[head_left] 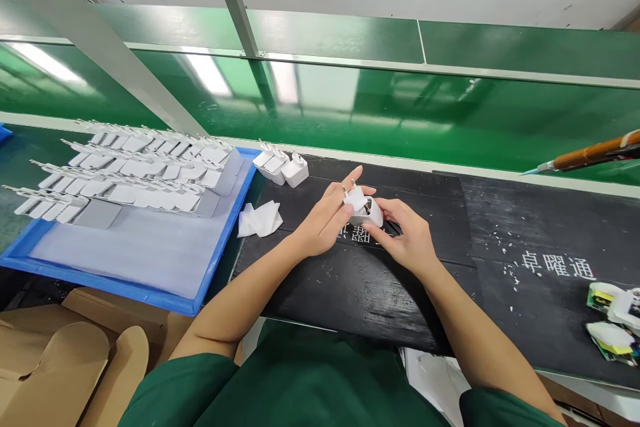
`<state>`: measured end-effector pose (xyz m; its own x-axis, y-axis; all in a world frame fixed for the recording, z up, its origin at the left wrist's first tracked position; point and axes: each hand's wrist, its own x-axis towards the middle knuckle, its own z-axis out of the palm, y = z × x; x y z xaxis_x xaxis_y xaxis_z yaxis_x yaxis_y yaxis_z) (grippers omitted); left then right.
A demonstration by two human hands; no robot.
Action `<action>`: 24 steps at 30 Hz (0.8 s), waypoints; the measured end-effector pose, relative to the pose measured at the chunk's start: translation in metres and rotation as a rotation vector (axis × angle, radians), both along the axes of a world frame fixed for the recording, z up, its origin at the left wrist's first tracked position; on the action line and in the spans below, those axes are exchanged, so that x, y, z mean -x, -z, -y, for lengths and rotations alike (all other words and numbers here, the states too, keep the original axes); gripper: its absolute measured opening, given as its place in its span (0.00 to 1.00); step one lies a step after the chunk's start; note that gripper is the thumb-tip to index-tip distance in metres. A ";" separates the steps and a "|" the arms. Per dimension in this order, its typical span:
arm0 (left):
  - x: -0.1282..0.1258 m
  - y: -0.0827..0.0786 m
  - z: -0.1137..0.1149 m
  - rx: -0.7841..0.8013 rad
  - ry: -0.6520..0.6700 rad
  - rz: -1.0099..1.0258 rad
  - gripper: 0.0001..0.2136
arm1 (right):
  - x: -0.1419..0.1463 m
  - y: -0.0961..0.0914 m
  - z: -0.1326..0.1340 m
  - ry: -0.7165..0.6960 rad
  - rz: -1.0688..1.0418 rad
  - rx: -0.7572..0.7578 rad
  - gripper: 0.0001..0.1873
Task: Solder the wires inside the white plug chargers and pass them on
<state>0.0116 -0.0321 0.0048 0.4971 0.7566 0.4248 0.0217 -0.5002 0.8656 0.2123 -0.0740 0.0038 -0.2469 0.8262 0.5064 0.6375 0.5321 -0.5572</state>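
Note:
Over the black mat, my right hand point(409, 233) grips a white charger housing point(371, 215) between thumb and fingers. Its top stands partly open, and a bit of the inside shows. A white plug cap with two metal pins point(355, 197) sits tilted at the housing's left end. My left hand point(326, 219) closes its thumb and fingers around that cap, with some fingers stretched out behind. Beyond my left hand, a few white chargers point(296, 170) stand with pins up. A crumpled white cloth or paper point(261, 219) lies left of my left wrist.
A blue tray point(203, 293) at left holds many white chargers in rows point(150, 173). Circuit boards with white parts point(613, 340) lie at far right. An orange-brown hanging tool point(595, 155) points in from the right. White scraps dot the black mat point(325, 290). Cardboard point(65, 373) is at lower left.

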 end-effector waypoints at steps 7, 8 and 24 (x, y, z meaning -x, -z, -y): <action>-0.004 0.000 0.002 -0.018 -0.050 -0.011 0.18 | 0.000 0.000 0.000 0.016 -0.019 -0.040 0.15; -0.004 0.002 0.002 -0.007 -0.048 0.017 0.18 | 0.000 -0.001 0.000 0.010 -0.021 -0.034 0.15; -0.010 0.012 -0.001 -0.051 -0.015 0.173 0.15 | 0.002 -0.003 0.002 -0.003 -0.005 -0.065 0.15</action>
